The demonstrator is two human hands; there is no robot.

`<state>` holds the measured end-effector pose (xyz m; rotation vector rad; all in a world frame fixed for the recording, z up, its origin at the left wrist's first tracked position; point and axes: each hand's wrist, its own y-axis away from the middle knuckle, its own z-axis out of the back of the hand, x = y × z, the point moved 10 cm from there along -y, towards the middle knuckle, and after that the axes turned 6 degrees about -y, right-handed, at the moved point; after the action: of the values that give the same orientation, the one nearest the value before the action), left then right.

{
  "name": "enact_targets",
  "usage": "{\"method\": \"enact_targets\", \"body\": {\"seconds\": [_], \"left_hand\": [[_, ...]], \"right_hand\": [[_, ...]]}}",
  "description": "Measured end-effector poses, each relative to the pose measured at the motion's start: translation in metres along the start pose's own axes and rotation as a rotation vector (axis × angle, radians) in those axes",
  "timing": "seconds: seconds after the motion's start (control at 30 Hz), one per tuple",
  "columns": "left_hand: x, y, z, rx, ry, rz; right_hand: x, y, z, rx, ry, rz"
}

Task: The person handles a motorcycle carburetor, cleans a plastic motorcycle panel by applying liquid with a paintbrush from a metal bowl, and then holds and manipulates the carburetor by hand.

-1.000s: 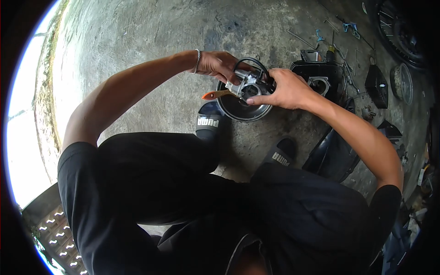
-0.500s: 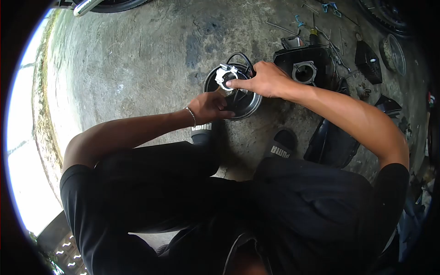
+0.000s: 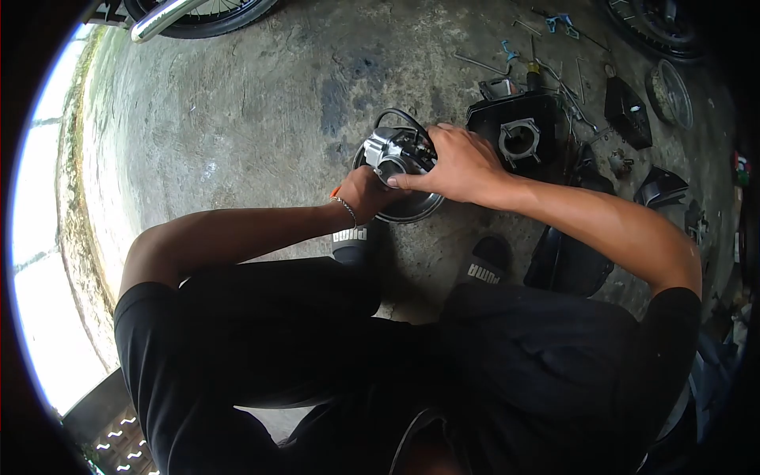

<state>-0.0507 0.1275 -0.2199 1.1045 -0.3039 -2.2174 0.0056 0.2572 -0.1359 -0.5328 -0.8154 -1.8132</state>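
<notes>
1. Plainly, the stained concrete floor (image 3: 237,134) spreads widest, with a spoked wheel (image 3: 229,20) at its upper left.
2. On the right, a dark panel (image 3: 571,257) lies near the knee; beyond it is a black box-like part (image 3: 483,123) bearing a metal ring (image 3: 518,141) around an opening.
3. A round bowl (image 3: 416,212) sits just beyond the sandals, mostly covered by the hands.
4. The right hand (image 3: 463,162) has its fingers closed around the metal part's right side, thumb across the near face; the other fingertips are hidden.
5. The left hand (image 3: 364,194) is bent in against the part's lower left, its fingers out of sight; how far they are closed, and on what, I cannot tell.
6. The metal part (image 3: 384,149) itself is above the bowl, between the two hands, a black hose (image 3: 406,117) arching over its far side.
7. A yellow-handled screwdriver (image 3: 533,71) lies beyond the black part.
8. Smallest, an orange handle end (image 3: 336,192) pokes out beside the left wrist, just above a chain bracelet (image 3: 346,210).
</notes>
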Motion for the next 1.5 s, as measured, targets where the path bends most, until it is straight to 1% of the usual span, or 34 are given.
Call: {"method": "enact_targets", "body": {"seconds": [0.03, 0.07, 0.2, 0.37, 0.57, 0.7, 0.9, 1.07, 1.2, 1.23, 1.37, 1.5], "left_hand": [[0.0, 0.0, 0.001, -0.016, 0.025, 0.012], [0.002, -0.001, -0.002, -0.015, 0.027, 0.011], [-0.005, -0.006, 0.007, -0.163, 0.221, -0.121], [-0.007, -0.014, 0.012, -0.17, 0.132, -0.131], [-0.001, -0.026, 0.004, -0.116, 0.213, -0.059], [0.003, -0.031, 0.004, -0.116, 0.147, -0.093], [-0.001, -0.032, 0.003, -0.074, 0.151, -0.104], [-0.013, -0.031, 0.005, -0.036, 0.11, -0.174], [0.011, -0.042, -0.012, 0.096, 0.001, -0.051], [0.015, -0.043, -0.014, 0.101, -0.004, -0.053], [0.037, -0.046, -0.025, 0.116, 0.325, 0.048], [0.046, -0.049, -0.025, 0.09, 0.359, 0.021]], "right_hand": [[0.003, 0.001, 0.002, -0.035, 0.014, 0.045], [0.002, 0.003, 0.003, -0.034, 0.015, 0.043], [0.003, 0.006, 0.013, -0.111, 0.034, 0.081], [-0.001, 0.002, 0.015, -0.16, 0.08, 0.106], [-0.005, 0.0, 0.019, -0.144, 0.053, 0.068], [-0.004, -0.002, 0.02, -0.141, 0.068, 0.068], [-0.005, -0.005, 0.021, -0.17, 0.091, 0.098], [-0.009, -0.007, 0.021, -0.17, 0.051, 0.079], [0.001, -0.008, 0.018, -0.158, 0.096, 0.132], [0.001, -0.008, 0.019, -0.163, 0.092, 0.127], [0.007, -0.008, 0.018, -0.14, 0.103, 0.149], [0.011, -0.008, 0.016, -0.197, 0.128, 0.209]]}}
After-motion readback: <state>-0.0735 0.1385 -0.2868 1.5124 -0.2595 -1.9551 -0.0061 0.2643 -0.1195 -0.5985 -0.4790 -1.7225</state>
